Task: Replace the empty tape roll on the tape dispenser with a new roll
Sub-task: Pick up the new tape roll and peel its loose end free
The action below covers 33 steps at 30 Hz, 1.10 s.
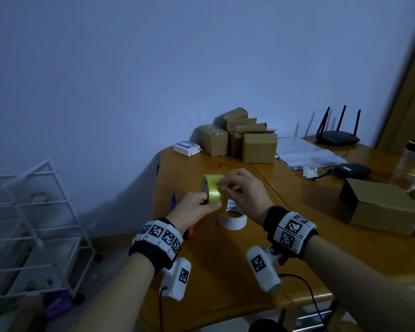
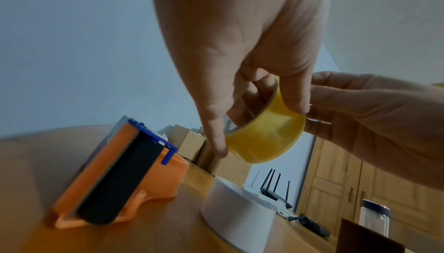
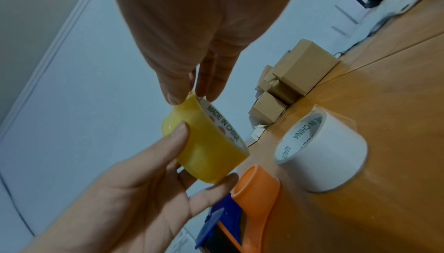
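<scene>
The glossy yellow tape roll (image 1: 214, 189) is held above the wooden desk (image 1: 297, 236), its hollow core axis lying roughly level and pointing toward 9 o'clock in the head view. It is gripped by the left hand (image 1: 195, 206), fingers inside the core and thumb on the outer band, while the right hand (image 1: 243, 189) pinches its upper rim, probably to find the tape's free end. The orange and blue plastic tape dispenser (image 2: 120, 177) lies on the desk at about 7 o'clock of the roll, nearer the left hand. A matte white cardboard core (image 3: 324, 150), apparently the spent one, stands on end beside it.
</scene>
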### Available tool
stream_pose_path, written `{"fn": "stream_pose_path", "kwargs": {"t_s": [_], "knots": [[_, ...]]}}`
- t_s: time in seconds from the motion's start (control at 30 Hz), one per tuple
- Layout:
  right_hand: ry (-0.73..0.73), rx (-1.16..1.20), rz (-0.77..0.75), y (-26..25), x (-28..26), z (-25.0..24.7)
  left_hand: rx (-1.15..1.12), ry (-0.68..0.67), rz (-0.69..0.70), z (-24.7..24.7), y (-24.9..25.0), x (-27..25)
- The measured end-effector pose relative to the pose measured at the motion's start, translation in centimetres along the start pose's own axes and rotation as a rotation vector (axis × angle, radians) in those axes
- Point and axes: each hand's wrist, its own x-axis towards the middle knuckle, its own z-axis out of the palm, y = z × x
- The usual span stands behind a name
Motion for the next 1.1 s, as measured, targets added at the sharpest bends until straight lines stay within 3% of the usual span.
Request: {"fn": "stream_pose_path", "kwargs": {"t_s": [0.3,0.7,1.1], "knots": [[-0.079,-0.063,0.006,0.0,0.2,-0.1,0.053,-0.048,-0.007,0.0,-0.5,-0.1],[0.005,-0.303,-0.163,-0.5,-0.5,0.2,-0.074,-0.099,-0.137,-0.1,0.9,-0.5],[-0.061,-0.129,-0.148,0.1,0.2,-0.9,-0.162,-0.078,-0.141,-0.2,0.7,-0.7]]}}
